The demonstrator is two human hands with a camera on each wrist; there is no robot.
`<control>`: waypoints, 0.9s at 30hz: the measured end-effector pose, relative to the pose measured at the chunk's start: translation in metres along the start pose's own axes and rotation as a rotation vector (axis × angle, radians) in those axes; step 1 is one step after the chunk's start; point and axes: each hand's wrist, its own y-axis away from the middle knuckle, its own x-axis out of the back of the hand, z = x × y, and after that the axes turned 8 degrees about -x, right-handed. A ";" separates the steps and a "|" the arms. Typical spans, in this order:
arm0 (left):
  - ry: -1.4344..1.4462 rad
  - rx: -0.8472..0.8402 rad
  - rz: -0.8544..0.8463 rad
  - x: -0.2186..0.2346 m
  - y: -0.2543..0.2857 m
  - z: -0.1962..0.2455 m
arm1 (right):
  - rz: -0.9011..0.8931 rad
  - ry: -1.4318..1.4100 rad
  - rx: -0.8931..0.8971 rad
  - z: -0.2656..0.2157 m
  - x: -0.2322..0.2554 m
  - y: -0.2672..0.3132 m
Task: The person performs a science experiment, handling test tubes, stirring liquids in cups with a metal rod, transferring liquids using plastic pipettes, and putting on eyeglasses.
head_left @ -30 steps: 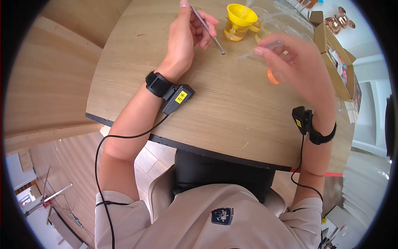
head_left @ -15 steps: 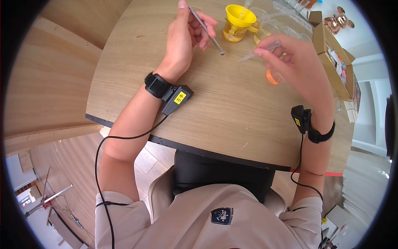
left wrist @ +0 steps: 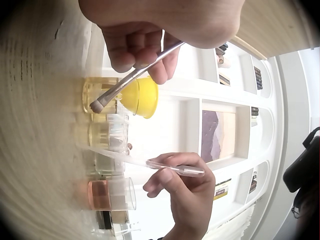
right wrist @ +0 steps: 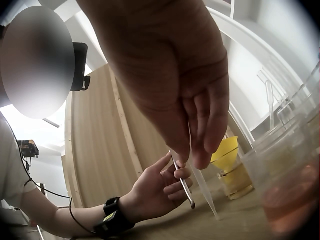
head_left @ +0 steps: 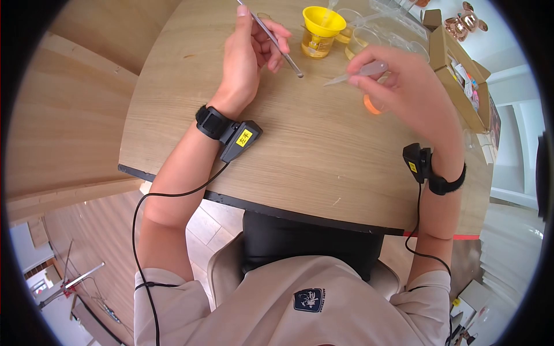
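The left hand [head_left: 245,63] is nearly closed, its fingers loosely curled, with thumb and fingers holding a slim silver rod with a brownish, rounded tip [head_left: 289,61]. The rod slants down past the fingers, probably so its tip stays free and in sight.

The right hand [head_left: 401,81] bends thumb and fingers around a clear plastic dropper [head_left: 372,68], pinching it near the bulb, a grip that seems suited to squeezing. Its thin end points down toward the middle of the wood-grained counter [head_left: 259,167]; whether it touches, I cannot tell.

Beyond the hands, a yellow plastic funnel [head_left: 314,24] sits in a clear cup of yellow liquid [head_left: 317,46], whose rim appears to keep it upright. A clear cup of orange liquid [left wrist: 100,194] stands near the right hand, presumably within easy reach.
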 end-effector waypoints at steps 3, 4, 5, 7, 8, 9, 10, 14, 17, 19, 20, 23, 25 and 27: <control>0.004 0.001 -0.005 0.000 0.000 0.000 | 0.002 0.023 0.000 0.000 0.000 -0.001; 0.008 0.000 -0.009 0.001 0.000 0.000 | 0.005 0.037 0.015 0.000 0.000 -0.001; 0.008 0.000 -0.008 0.000 0.000 0.000 | 0.008 0.051 0.030 0.000 0.000 -0.001; -0.009 -0.006 -0.003 0.000 0.000 0.000 | 0.007 0.038 0.022 0.001 -0.001 -0.001; -0.009 -0.006 -0.003 0.000 0.000 0.000 | 0.006 0.025 0.014 0.001 -0.001 -0.001; -0.014 -0.005 -0.003 0.000 0.000 0.000 | 0.007 0.025 0.014 0.001 -0.002 -0.001; -0.020 -0.005 -0.004 0.000 0.000 0.000 | 0.008 0.007 0.010 0.001 -0.002 -0.001; 0.032 0.016 -0.005 0.000 0.001 0.000 | -0.002 -0.068 -0.062 -0.001 0.000 0.001; 0.044 0.034 -0.008 0.001 0.000 -0.002 | 0.067 -0.018 0.043 0.000 0.002 0.000; 0.011 0.024 0.021 0.001 0.001 -0.001 | 0.107 0.027 0.100 0.001 0.001 0.001; 0.003 0.030 0.034 0.000 0.001 -0.001 | 0.102 0.012 0.078 0.002 -0.001 0.000; -0.014 0.036 0.037 -0.002 0.001 0.001 | 0.114 0.044 0.061 0.000 -0.002 0.000; -0.020 0.033 0.039 -0.002 0.001 0.002 | 0.127 0.093 0.064 -0.001 -0.004 0.000; -0.024 0.033 0.042 -0.003 0.002 0.002 | 0.119 0.117 0.090 0.000 -0.006 -0.001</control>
